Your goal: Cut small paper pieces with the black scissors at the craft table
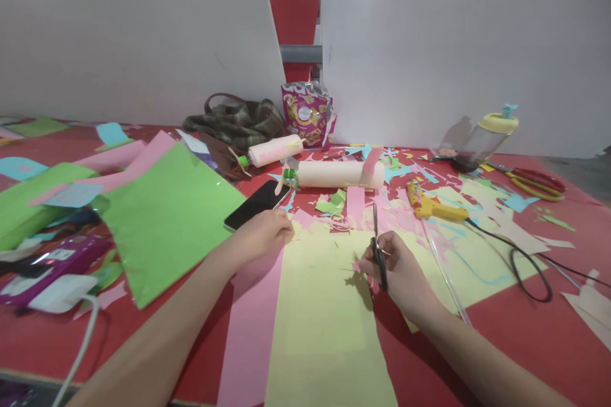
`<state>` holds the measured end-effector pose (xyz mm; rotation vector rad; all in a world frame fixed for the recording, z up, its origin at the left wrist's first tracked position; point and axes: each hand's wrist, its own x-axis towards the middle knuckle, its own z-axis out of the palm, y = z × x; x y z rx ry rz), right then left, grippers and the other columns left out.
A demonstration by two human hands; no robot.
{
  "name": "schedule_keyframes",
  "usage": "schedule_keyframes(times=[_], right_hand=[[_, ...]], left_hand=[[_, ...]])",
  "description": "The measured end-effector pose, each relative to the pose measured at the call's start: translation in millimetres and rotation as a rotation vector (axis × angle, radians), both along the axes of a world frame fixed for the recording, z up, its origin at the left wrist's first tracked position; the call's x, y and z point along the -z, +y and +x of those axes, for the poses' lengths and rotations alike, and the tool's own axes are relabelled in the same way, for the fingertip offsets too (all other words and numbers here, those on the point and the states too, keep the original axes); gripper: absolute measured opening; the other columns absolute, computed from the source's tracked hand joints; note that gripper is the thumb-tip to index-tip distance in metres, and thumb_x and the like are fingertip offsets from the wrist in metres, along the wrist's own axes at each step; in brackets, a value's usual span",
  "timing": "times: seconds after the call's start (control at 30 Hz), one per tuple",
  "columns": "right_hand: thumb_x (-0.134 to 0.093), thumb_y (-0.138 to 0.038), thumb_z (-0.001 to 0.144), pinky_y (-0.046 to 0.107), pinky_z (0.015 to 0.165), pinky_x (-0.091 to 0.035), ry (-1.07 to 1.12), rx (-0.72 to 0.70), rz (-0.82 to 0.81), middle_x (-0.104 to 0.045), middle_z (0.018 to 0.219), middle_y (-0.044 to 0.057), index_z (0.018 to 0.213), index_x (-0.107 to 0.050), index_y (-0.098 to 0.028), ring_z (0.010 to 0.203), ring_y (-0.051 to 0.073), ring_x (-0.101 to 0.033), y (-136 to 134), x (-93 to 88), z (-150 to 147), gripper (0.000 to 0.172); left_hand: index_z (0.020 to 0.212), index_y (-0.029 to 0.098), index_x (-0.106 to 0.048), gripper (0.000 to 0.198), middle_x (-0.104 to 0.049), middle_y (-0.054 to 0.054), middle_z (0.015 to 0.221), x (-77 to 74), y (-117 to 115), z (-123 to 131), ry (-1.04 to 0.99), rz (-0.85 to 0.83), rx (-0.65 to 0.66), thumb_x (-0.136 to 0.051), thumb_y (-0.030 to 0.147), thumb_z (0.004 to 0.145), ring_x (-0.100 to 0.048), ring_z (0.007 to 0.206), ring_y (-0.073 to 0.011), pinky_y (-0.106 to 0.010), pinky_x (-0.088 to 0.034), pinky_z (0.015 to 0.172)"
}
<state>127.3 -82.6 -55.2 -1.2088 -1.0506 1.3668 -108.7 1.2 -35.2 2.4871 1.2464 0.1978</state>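
My right hand (398,270) is closed on a pair of black-handled scissors (380,264), their blades pointing up and away from me. Below the scissors lies a long sheet of pale yellow paper (329,318), partly over a pink strip (251,324). My left hand (265,232) is curled at the yellow sheet's far left corner, beside a dark phone (258,205); its fingertips are hidden, so I cannot make out what they pinch. Just beyond the hands, a cream paper-wrapped bottle (334,174) with a green cap lies on its side, a pink strip across it.
Green paper (167,222) covers the left, near a purple device (67,261) and white cable. A second wrapped bottle (274,151), snack bag (308,114) and plaid bag (238,121) lie behind. On the right are a yellow glue gun (439,206), clear container (484,140) and red-handled scissors (537,183).
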Motion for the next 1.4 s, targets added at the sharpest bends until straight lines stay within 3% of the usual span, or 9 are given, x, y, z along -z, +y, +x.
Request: schedule_keyframes(times=[0.23, 0.47, 0.77, 0.97, 1.2, 1.4], right_hand=[[-0.067, -0.020, 0.061, 0.018, 0.041, -0.035, 0.011, -0.010, -0.003, -0.048, 0.064, -0.006, 0.068, -0.033, -0.022, 0.049, 0.007, -0.043, 0, 1.2, 1, 0.034], [-0.067, -0.020, 0.061, 0.018, 0.039, -0.035, 0.015, -0.016, -0.012, -0.048, 0.067, -0.005, 0.069, -0.034, -0.023, 0.049, 0.008, -0.043, 0, 3.8, 1, 0.034], [-0.066, -0.020, 0.062, 0.020, 0.044, -0.036, 0.010, -0.021, -0.009, -0.048, 0.067, -0.005, 0.070, -0.034, -0.023, 0.054, 0.009, -0.044, 1, 5.0, 2, 0.033], [-0.067, -0.020, 0.059, 0.022, 0.048, -0.039, 0.009, -0.001, -0.005, -0.048, 0.066, -0.005, 0.069, -0.035, -0.022, 0.057, 0.010, -0.046, 1, 1.3, 1, 0.034], [-0.066, -0.018, 0.058, 0.023, 0.047, -0.042, -0.025, 0.100, 0.025, -0.048, 0.067, -0.004, 0.068, -0.035, -0.023, 0.059, 0.012, -0.051, 1, -3.7, 2, 0.032], [-0.064, -0.016, 0.060, 0.022, 0.046, -0.040, -0.030, 0.059, 0.014, -0.049, 0.064, -0.005, 0.068, -0.036, -0.023, 0.055, 0.010, -0.049, 2, -1.3, 2, 0.030]], left_hand=[[0.061, 0.016, -0.062, 0.016, -0.053, -0.001, 0.069, -5.9, -1, 2, 0.016, -0.102, -0.076, -0.051, 0.025, 0.067, -0.050, 0.063, -0.0111, -0.020, -0.035, 0.057], [0.051, 0.015, -0.047, 0.024, -0.046, 0.002, 0.060, 1.9, 2, 6, 0.036, -0.099, -0.097, -0.057, 0.034, 0.060, -0.043, 0.055, -0.0102, -0.020, -0.030, 0.049], [0.064, 0.016, -0.050, 0.013, -0.051, 0.001, 0.067, 6.3, 2, 6, 0.004, -0.068, -0.053, -0.048, 0.028, 0.070, -0.046, 0.060, -0.0114, -0.022, -0.032, 0.056], [0.068, 0.016, -0.053, 0.019, -0.053, -0.001, 0.070, 8.2, 2, 7, -0.014, -0.001, -0.056, -0.037, 0.022, 0.076, -0.048, 0.064, -0.0124, -0.024, -0.035, 0.061], [0.080, 0.014, -0.054, 0.022, -0.055, -0.007, 0.084, 18.4, -18, 37, -0.076, 0.230, -0.049, -0.033, 0.022, 0.080, -0.047, 0.082, -0.0176, -0.034, -0.034, 0.077], [0.103, 0.015, -0.046, 0.026, -0.051, -0.008, 0.106, 23.3, -43, 60, -0.119, 0.166, 0.117, -0.037, 0.023, 0.079, -0.039, 0.103, -0.0202, -0.037, -0.029, 0.089]])
